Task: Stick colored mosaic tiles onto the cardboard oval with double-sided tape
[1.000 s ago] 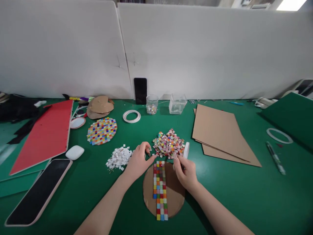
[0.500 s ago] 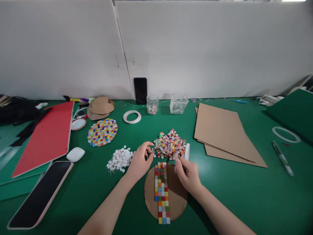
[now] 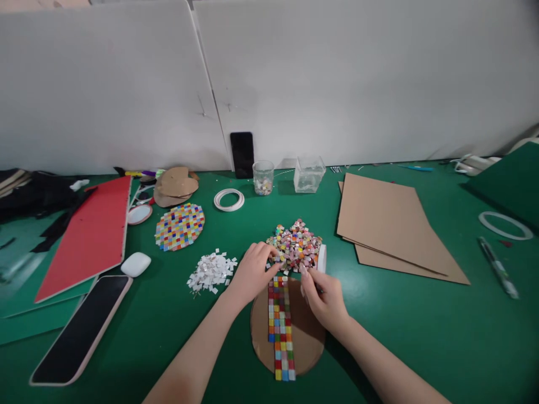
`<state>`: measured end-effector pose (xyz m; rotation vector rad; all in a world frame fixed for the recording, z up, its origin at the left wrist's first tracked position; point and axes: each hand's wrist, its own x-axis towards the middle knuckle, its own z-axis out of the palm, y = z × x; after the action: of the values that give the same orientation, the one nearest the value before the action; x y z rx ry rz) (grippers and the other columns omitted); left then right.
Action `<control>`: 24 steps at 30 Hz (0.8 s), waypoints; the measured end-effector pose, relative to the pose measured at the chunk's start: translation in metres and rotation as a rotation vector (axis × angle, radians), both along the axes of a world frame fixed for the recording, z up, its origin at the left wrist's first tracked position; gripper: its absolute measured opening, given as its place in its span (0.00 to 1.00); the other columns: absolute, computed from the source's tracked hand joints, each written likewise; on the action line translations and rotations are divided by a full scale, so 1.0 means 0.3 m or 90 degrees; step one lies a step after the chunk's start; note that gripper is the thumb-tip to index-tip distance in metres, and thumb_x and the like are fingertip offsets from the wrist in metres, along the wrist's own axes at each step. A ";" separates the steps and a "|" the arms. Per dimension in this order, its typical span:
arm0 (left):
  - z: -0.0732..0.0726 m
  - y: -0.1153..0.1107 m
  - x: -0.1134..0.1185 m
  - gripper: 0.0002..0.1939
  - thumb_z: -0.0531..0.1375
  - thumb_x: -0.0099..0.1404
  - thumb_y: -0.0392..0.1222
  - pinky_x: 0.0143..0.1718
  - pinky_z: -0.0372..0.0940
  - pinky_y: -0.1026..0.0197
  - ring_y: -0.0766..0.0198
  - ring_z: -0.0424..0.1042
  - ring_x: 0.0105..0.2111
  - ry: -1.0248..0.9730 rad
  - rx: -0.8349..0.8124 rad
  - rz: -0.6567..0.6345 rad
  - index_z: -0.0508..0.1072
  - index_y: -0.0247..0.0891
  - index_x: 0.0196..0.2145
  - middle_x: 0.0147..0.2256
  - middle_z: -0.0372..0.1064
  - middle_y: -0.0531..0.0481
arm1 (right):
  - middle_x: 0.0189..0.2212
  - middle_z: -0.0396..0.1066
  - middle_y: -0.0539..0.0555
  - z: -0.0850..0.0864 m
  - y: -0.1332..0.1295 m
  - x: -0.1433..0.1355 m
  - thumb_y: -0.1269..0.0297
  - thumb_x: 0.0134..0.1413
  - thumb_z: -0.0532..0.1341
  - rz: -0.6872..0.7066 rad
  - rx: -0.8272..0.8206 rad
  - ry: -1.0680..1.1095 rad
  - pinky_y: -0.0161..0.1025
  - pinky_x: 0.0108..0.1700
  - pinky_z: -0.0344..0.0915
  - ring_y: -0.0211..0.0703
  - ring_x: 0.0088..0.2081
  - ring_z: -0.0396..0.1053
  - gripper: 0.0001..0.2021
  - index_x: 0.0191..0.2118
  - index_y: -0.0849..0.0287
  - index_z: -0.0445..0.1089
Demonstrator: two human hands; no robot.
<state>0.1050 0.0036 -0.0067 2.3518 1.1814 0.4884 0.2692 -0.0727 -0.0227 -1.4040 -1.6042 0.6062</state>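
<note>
My left hand reaches to the lower left edge of a pile of small coloured mosaic tiles. Its thumb and index finger touch the pile with a small gap between them. At the pile's lower right, my right hand is closed in a pinch; whatever it holds is too small to make out. Below both hands lies a round cardboard disc. Down its left-centre runs a mosaic strip of coloured square tiles in rows, its lower end slightly past the disc's edge. A white lid-like piece stands by the pile.
White tile chips are heaped on the left, below a finished-looking mosaic disc. A phone and red board lie further left. A cup, clear box and tape roll stand behind; cardboard sheets lie right.
My left hand has moved right and slightly up, from beside the pile onto its edge. My right hand stays in nearly the same place, still pinched. The view has shifted slightly.
</note>
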 end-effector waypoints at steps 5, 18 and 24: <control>-0.022 -0.001 -0.001 0.05 0.53 0.63 0.42 0.36 0.60 0.58 0.59 0.60 0.36 -0.008 0.014 0.010 0.62 0.39 0.34 0.34 0.61 0.50 | 0.13 0.55 0.46 0.001 0.000 -0.001 0.64 0.61 0.48 0.004 0.000 -0.007 0.32 0.20 0.49 0.33 0.16 0.53 0.19 0.18 0.57 0.52; 0.033 -0.020 -0.008 0.11 0.50 0.65 0.47 0.29 0.58 0.64 0.66 0.63 0.27 -0.365 -0.274 0.167 0.65 0.38 0.39 0.31 0.65 0.50 | 0.12 0.55 0.46 0.002 -0.003 -0.001 0.64 0.61 0.48 -0.013 0.009 -0.016 0.32 0.19 0.50 0.33 0.15 0.54 0.19 0.17 0.57 0.52; 0.079 -0.060 0.000 0.15 0.50 0.65 0.50 0.21 0.50 0.67 0.71 0.53 0.20 -0.484 -0.483 0.153 0.66 0.38 0.42 0.27 0.65 0.52 | 0.12 0.56 0.46 0.004 -0.003 -0.003 0.63 0.61 0.48 -0.010 0.006 -0.028 0.32 0.20 0.50 0.33 0.15 0.54 0.20 0.17 0.57 0.53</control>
<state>0.1051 -0.0145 0.0171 1.2146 1.0137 0.7570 0.2684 -0.0736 -0.0216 -1.4304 -1.6264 0.5611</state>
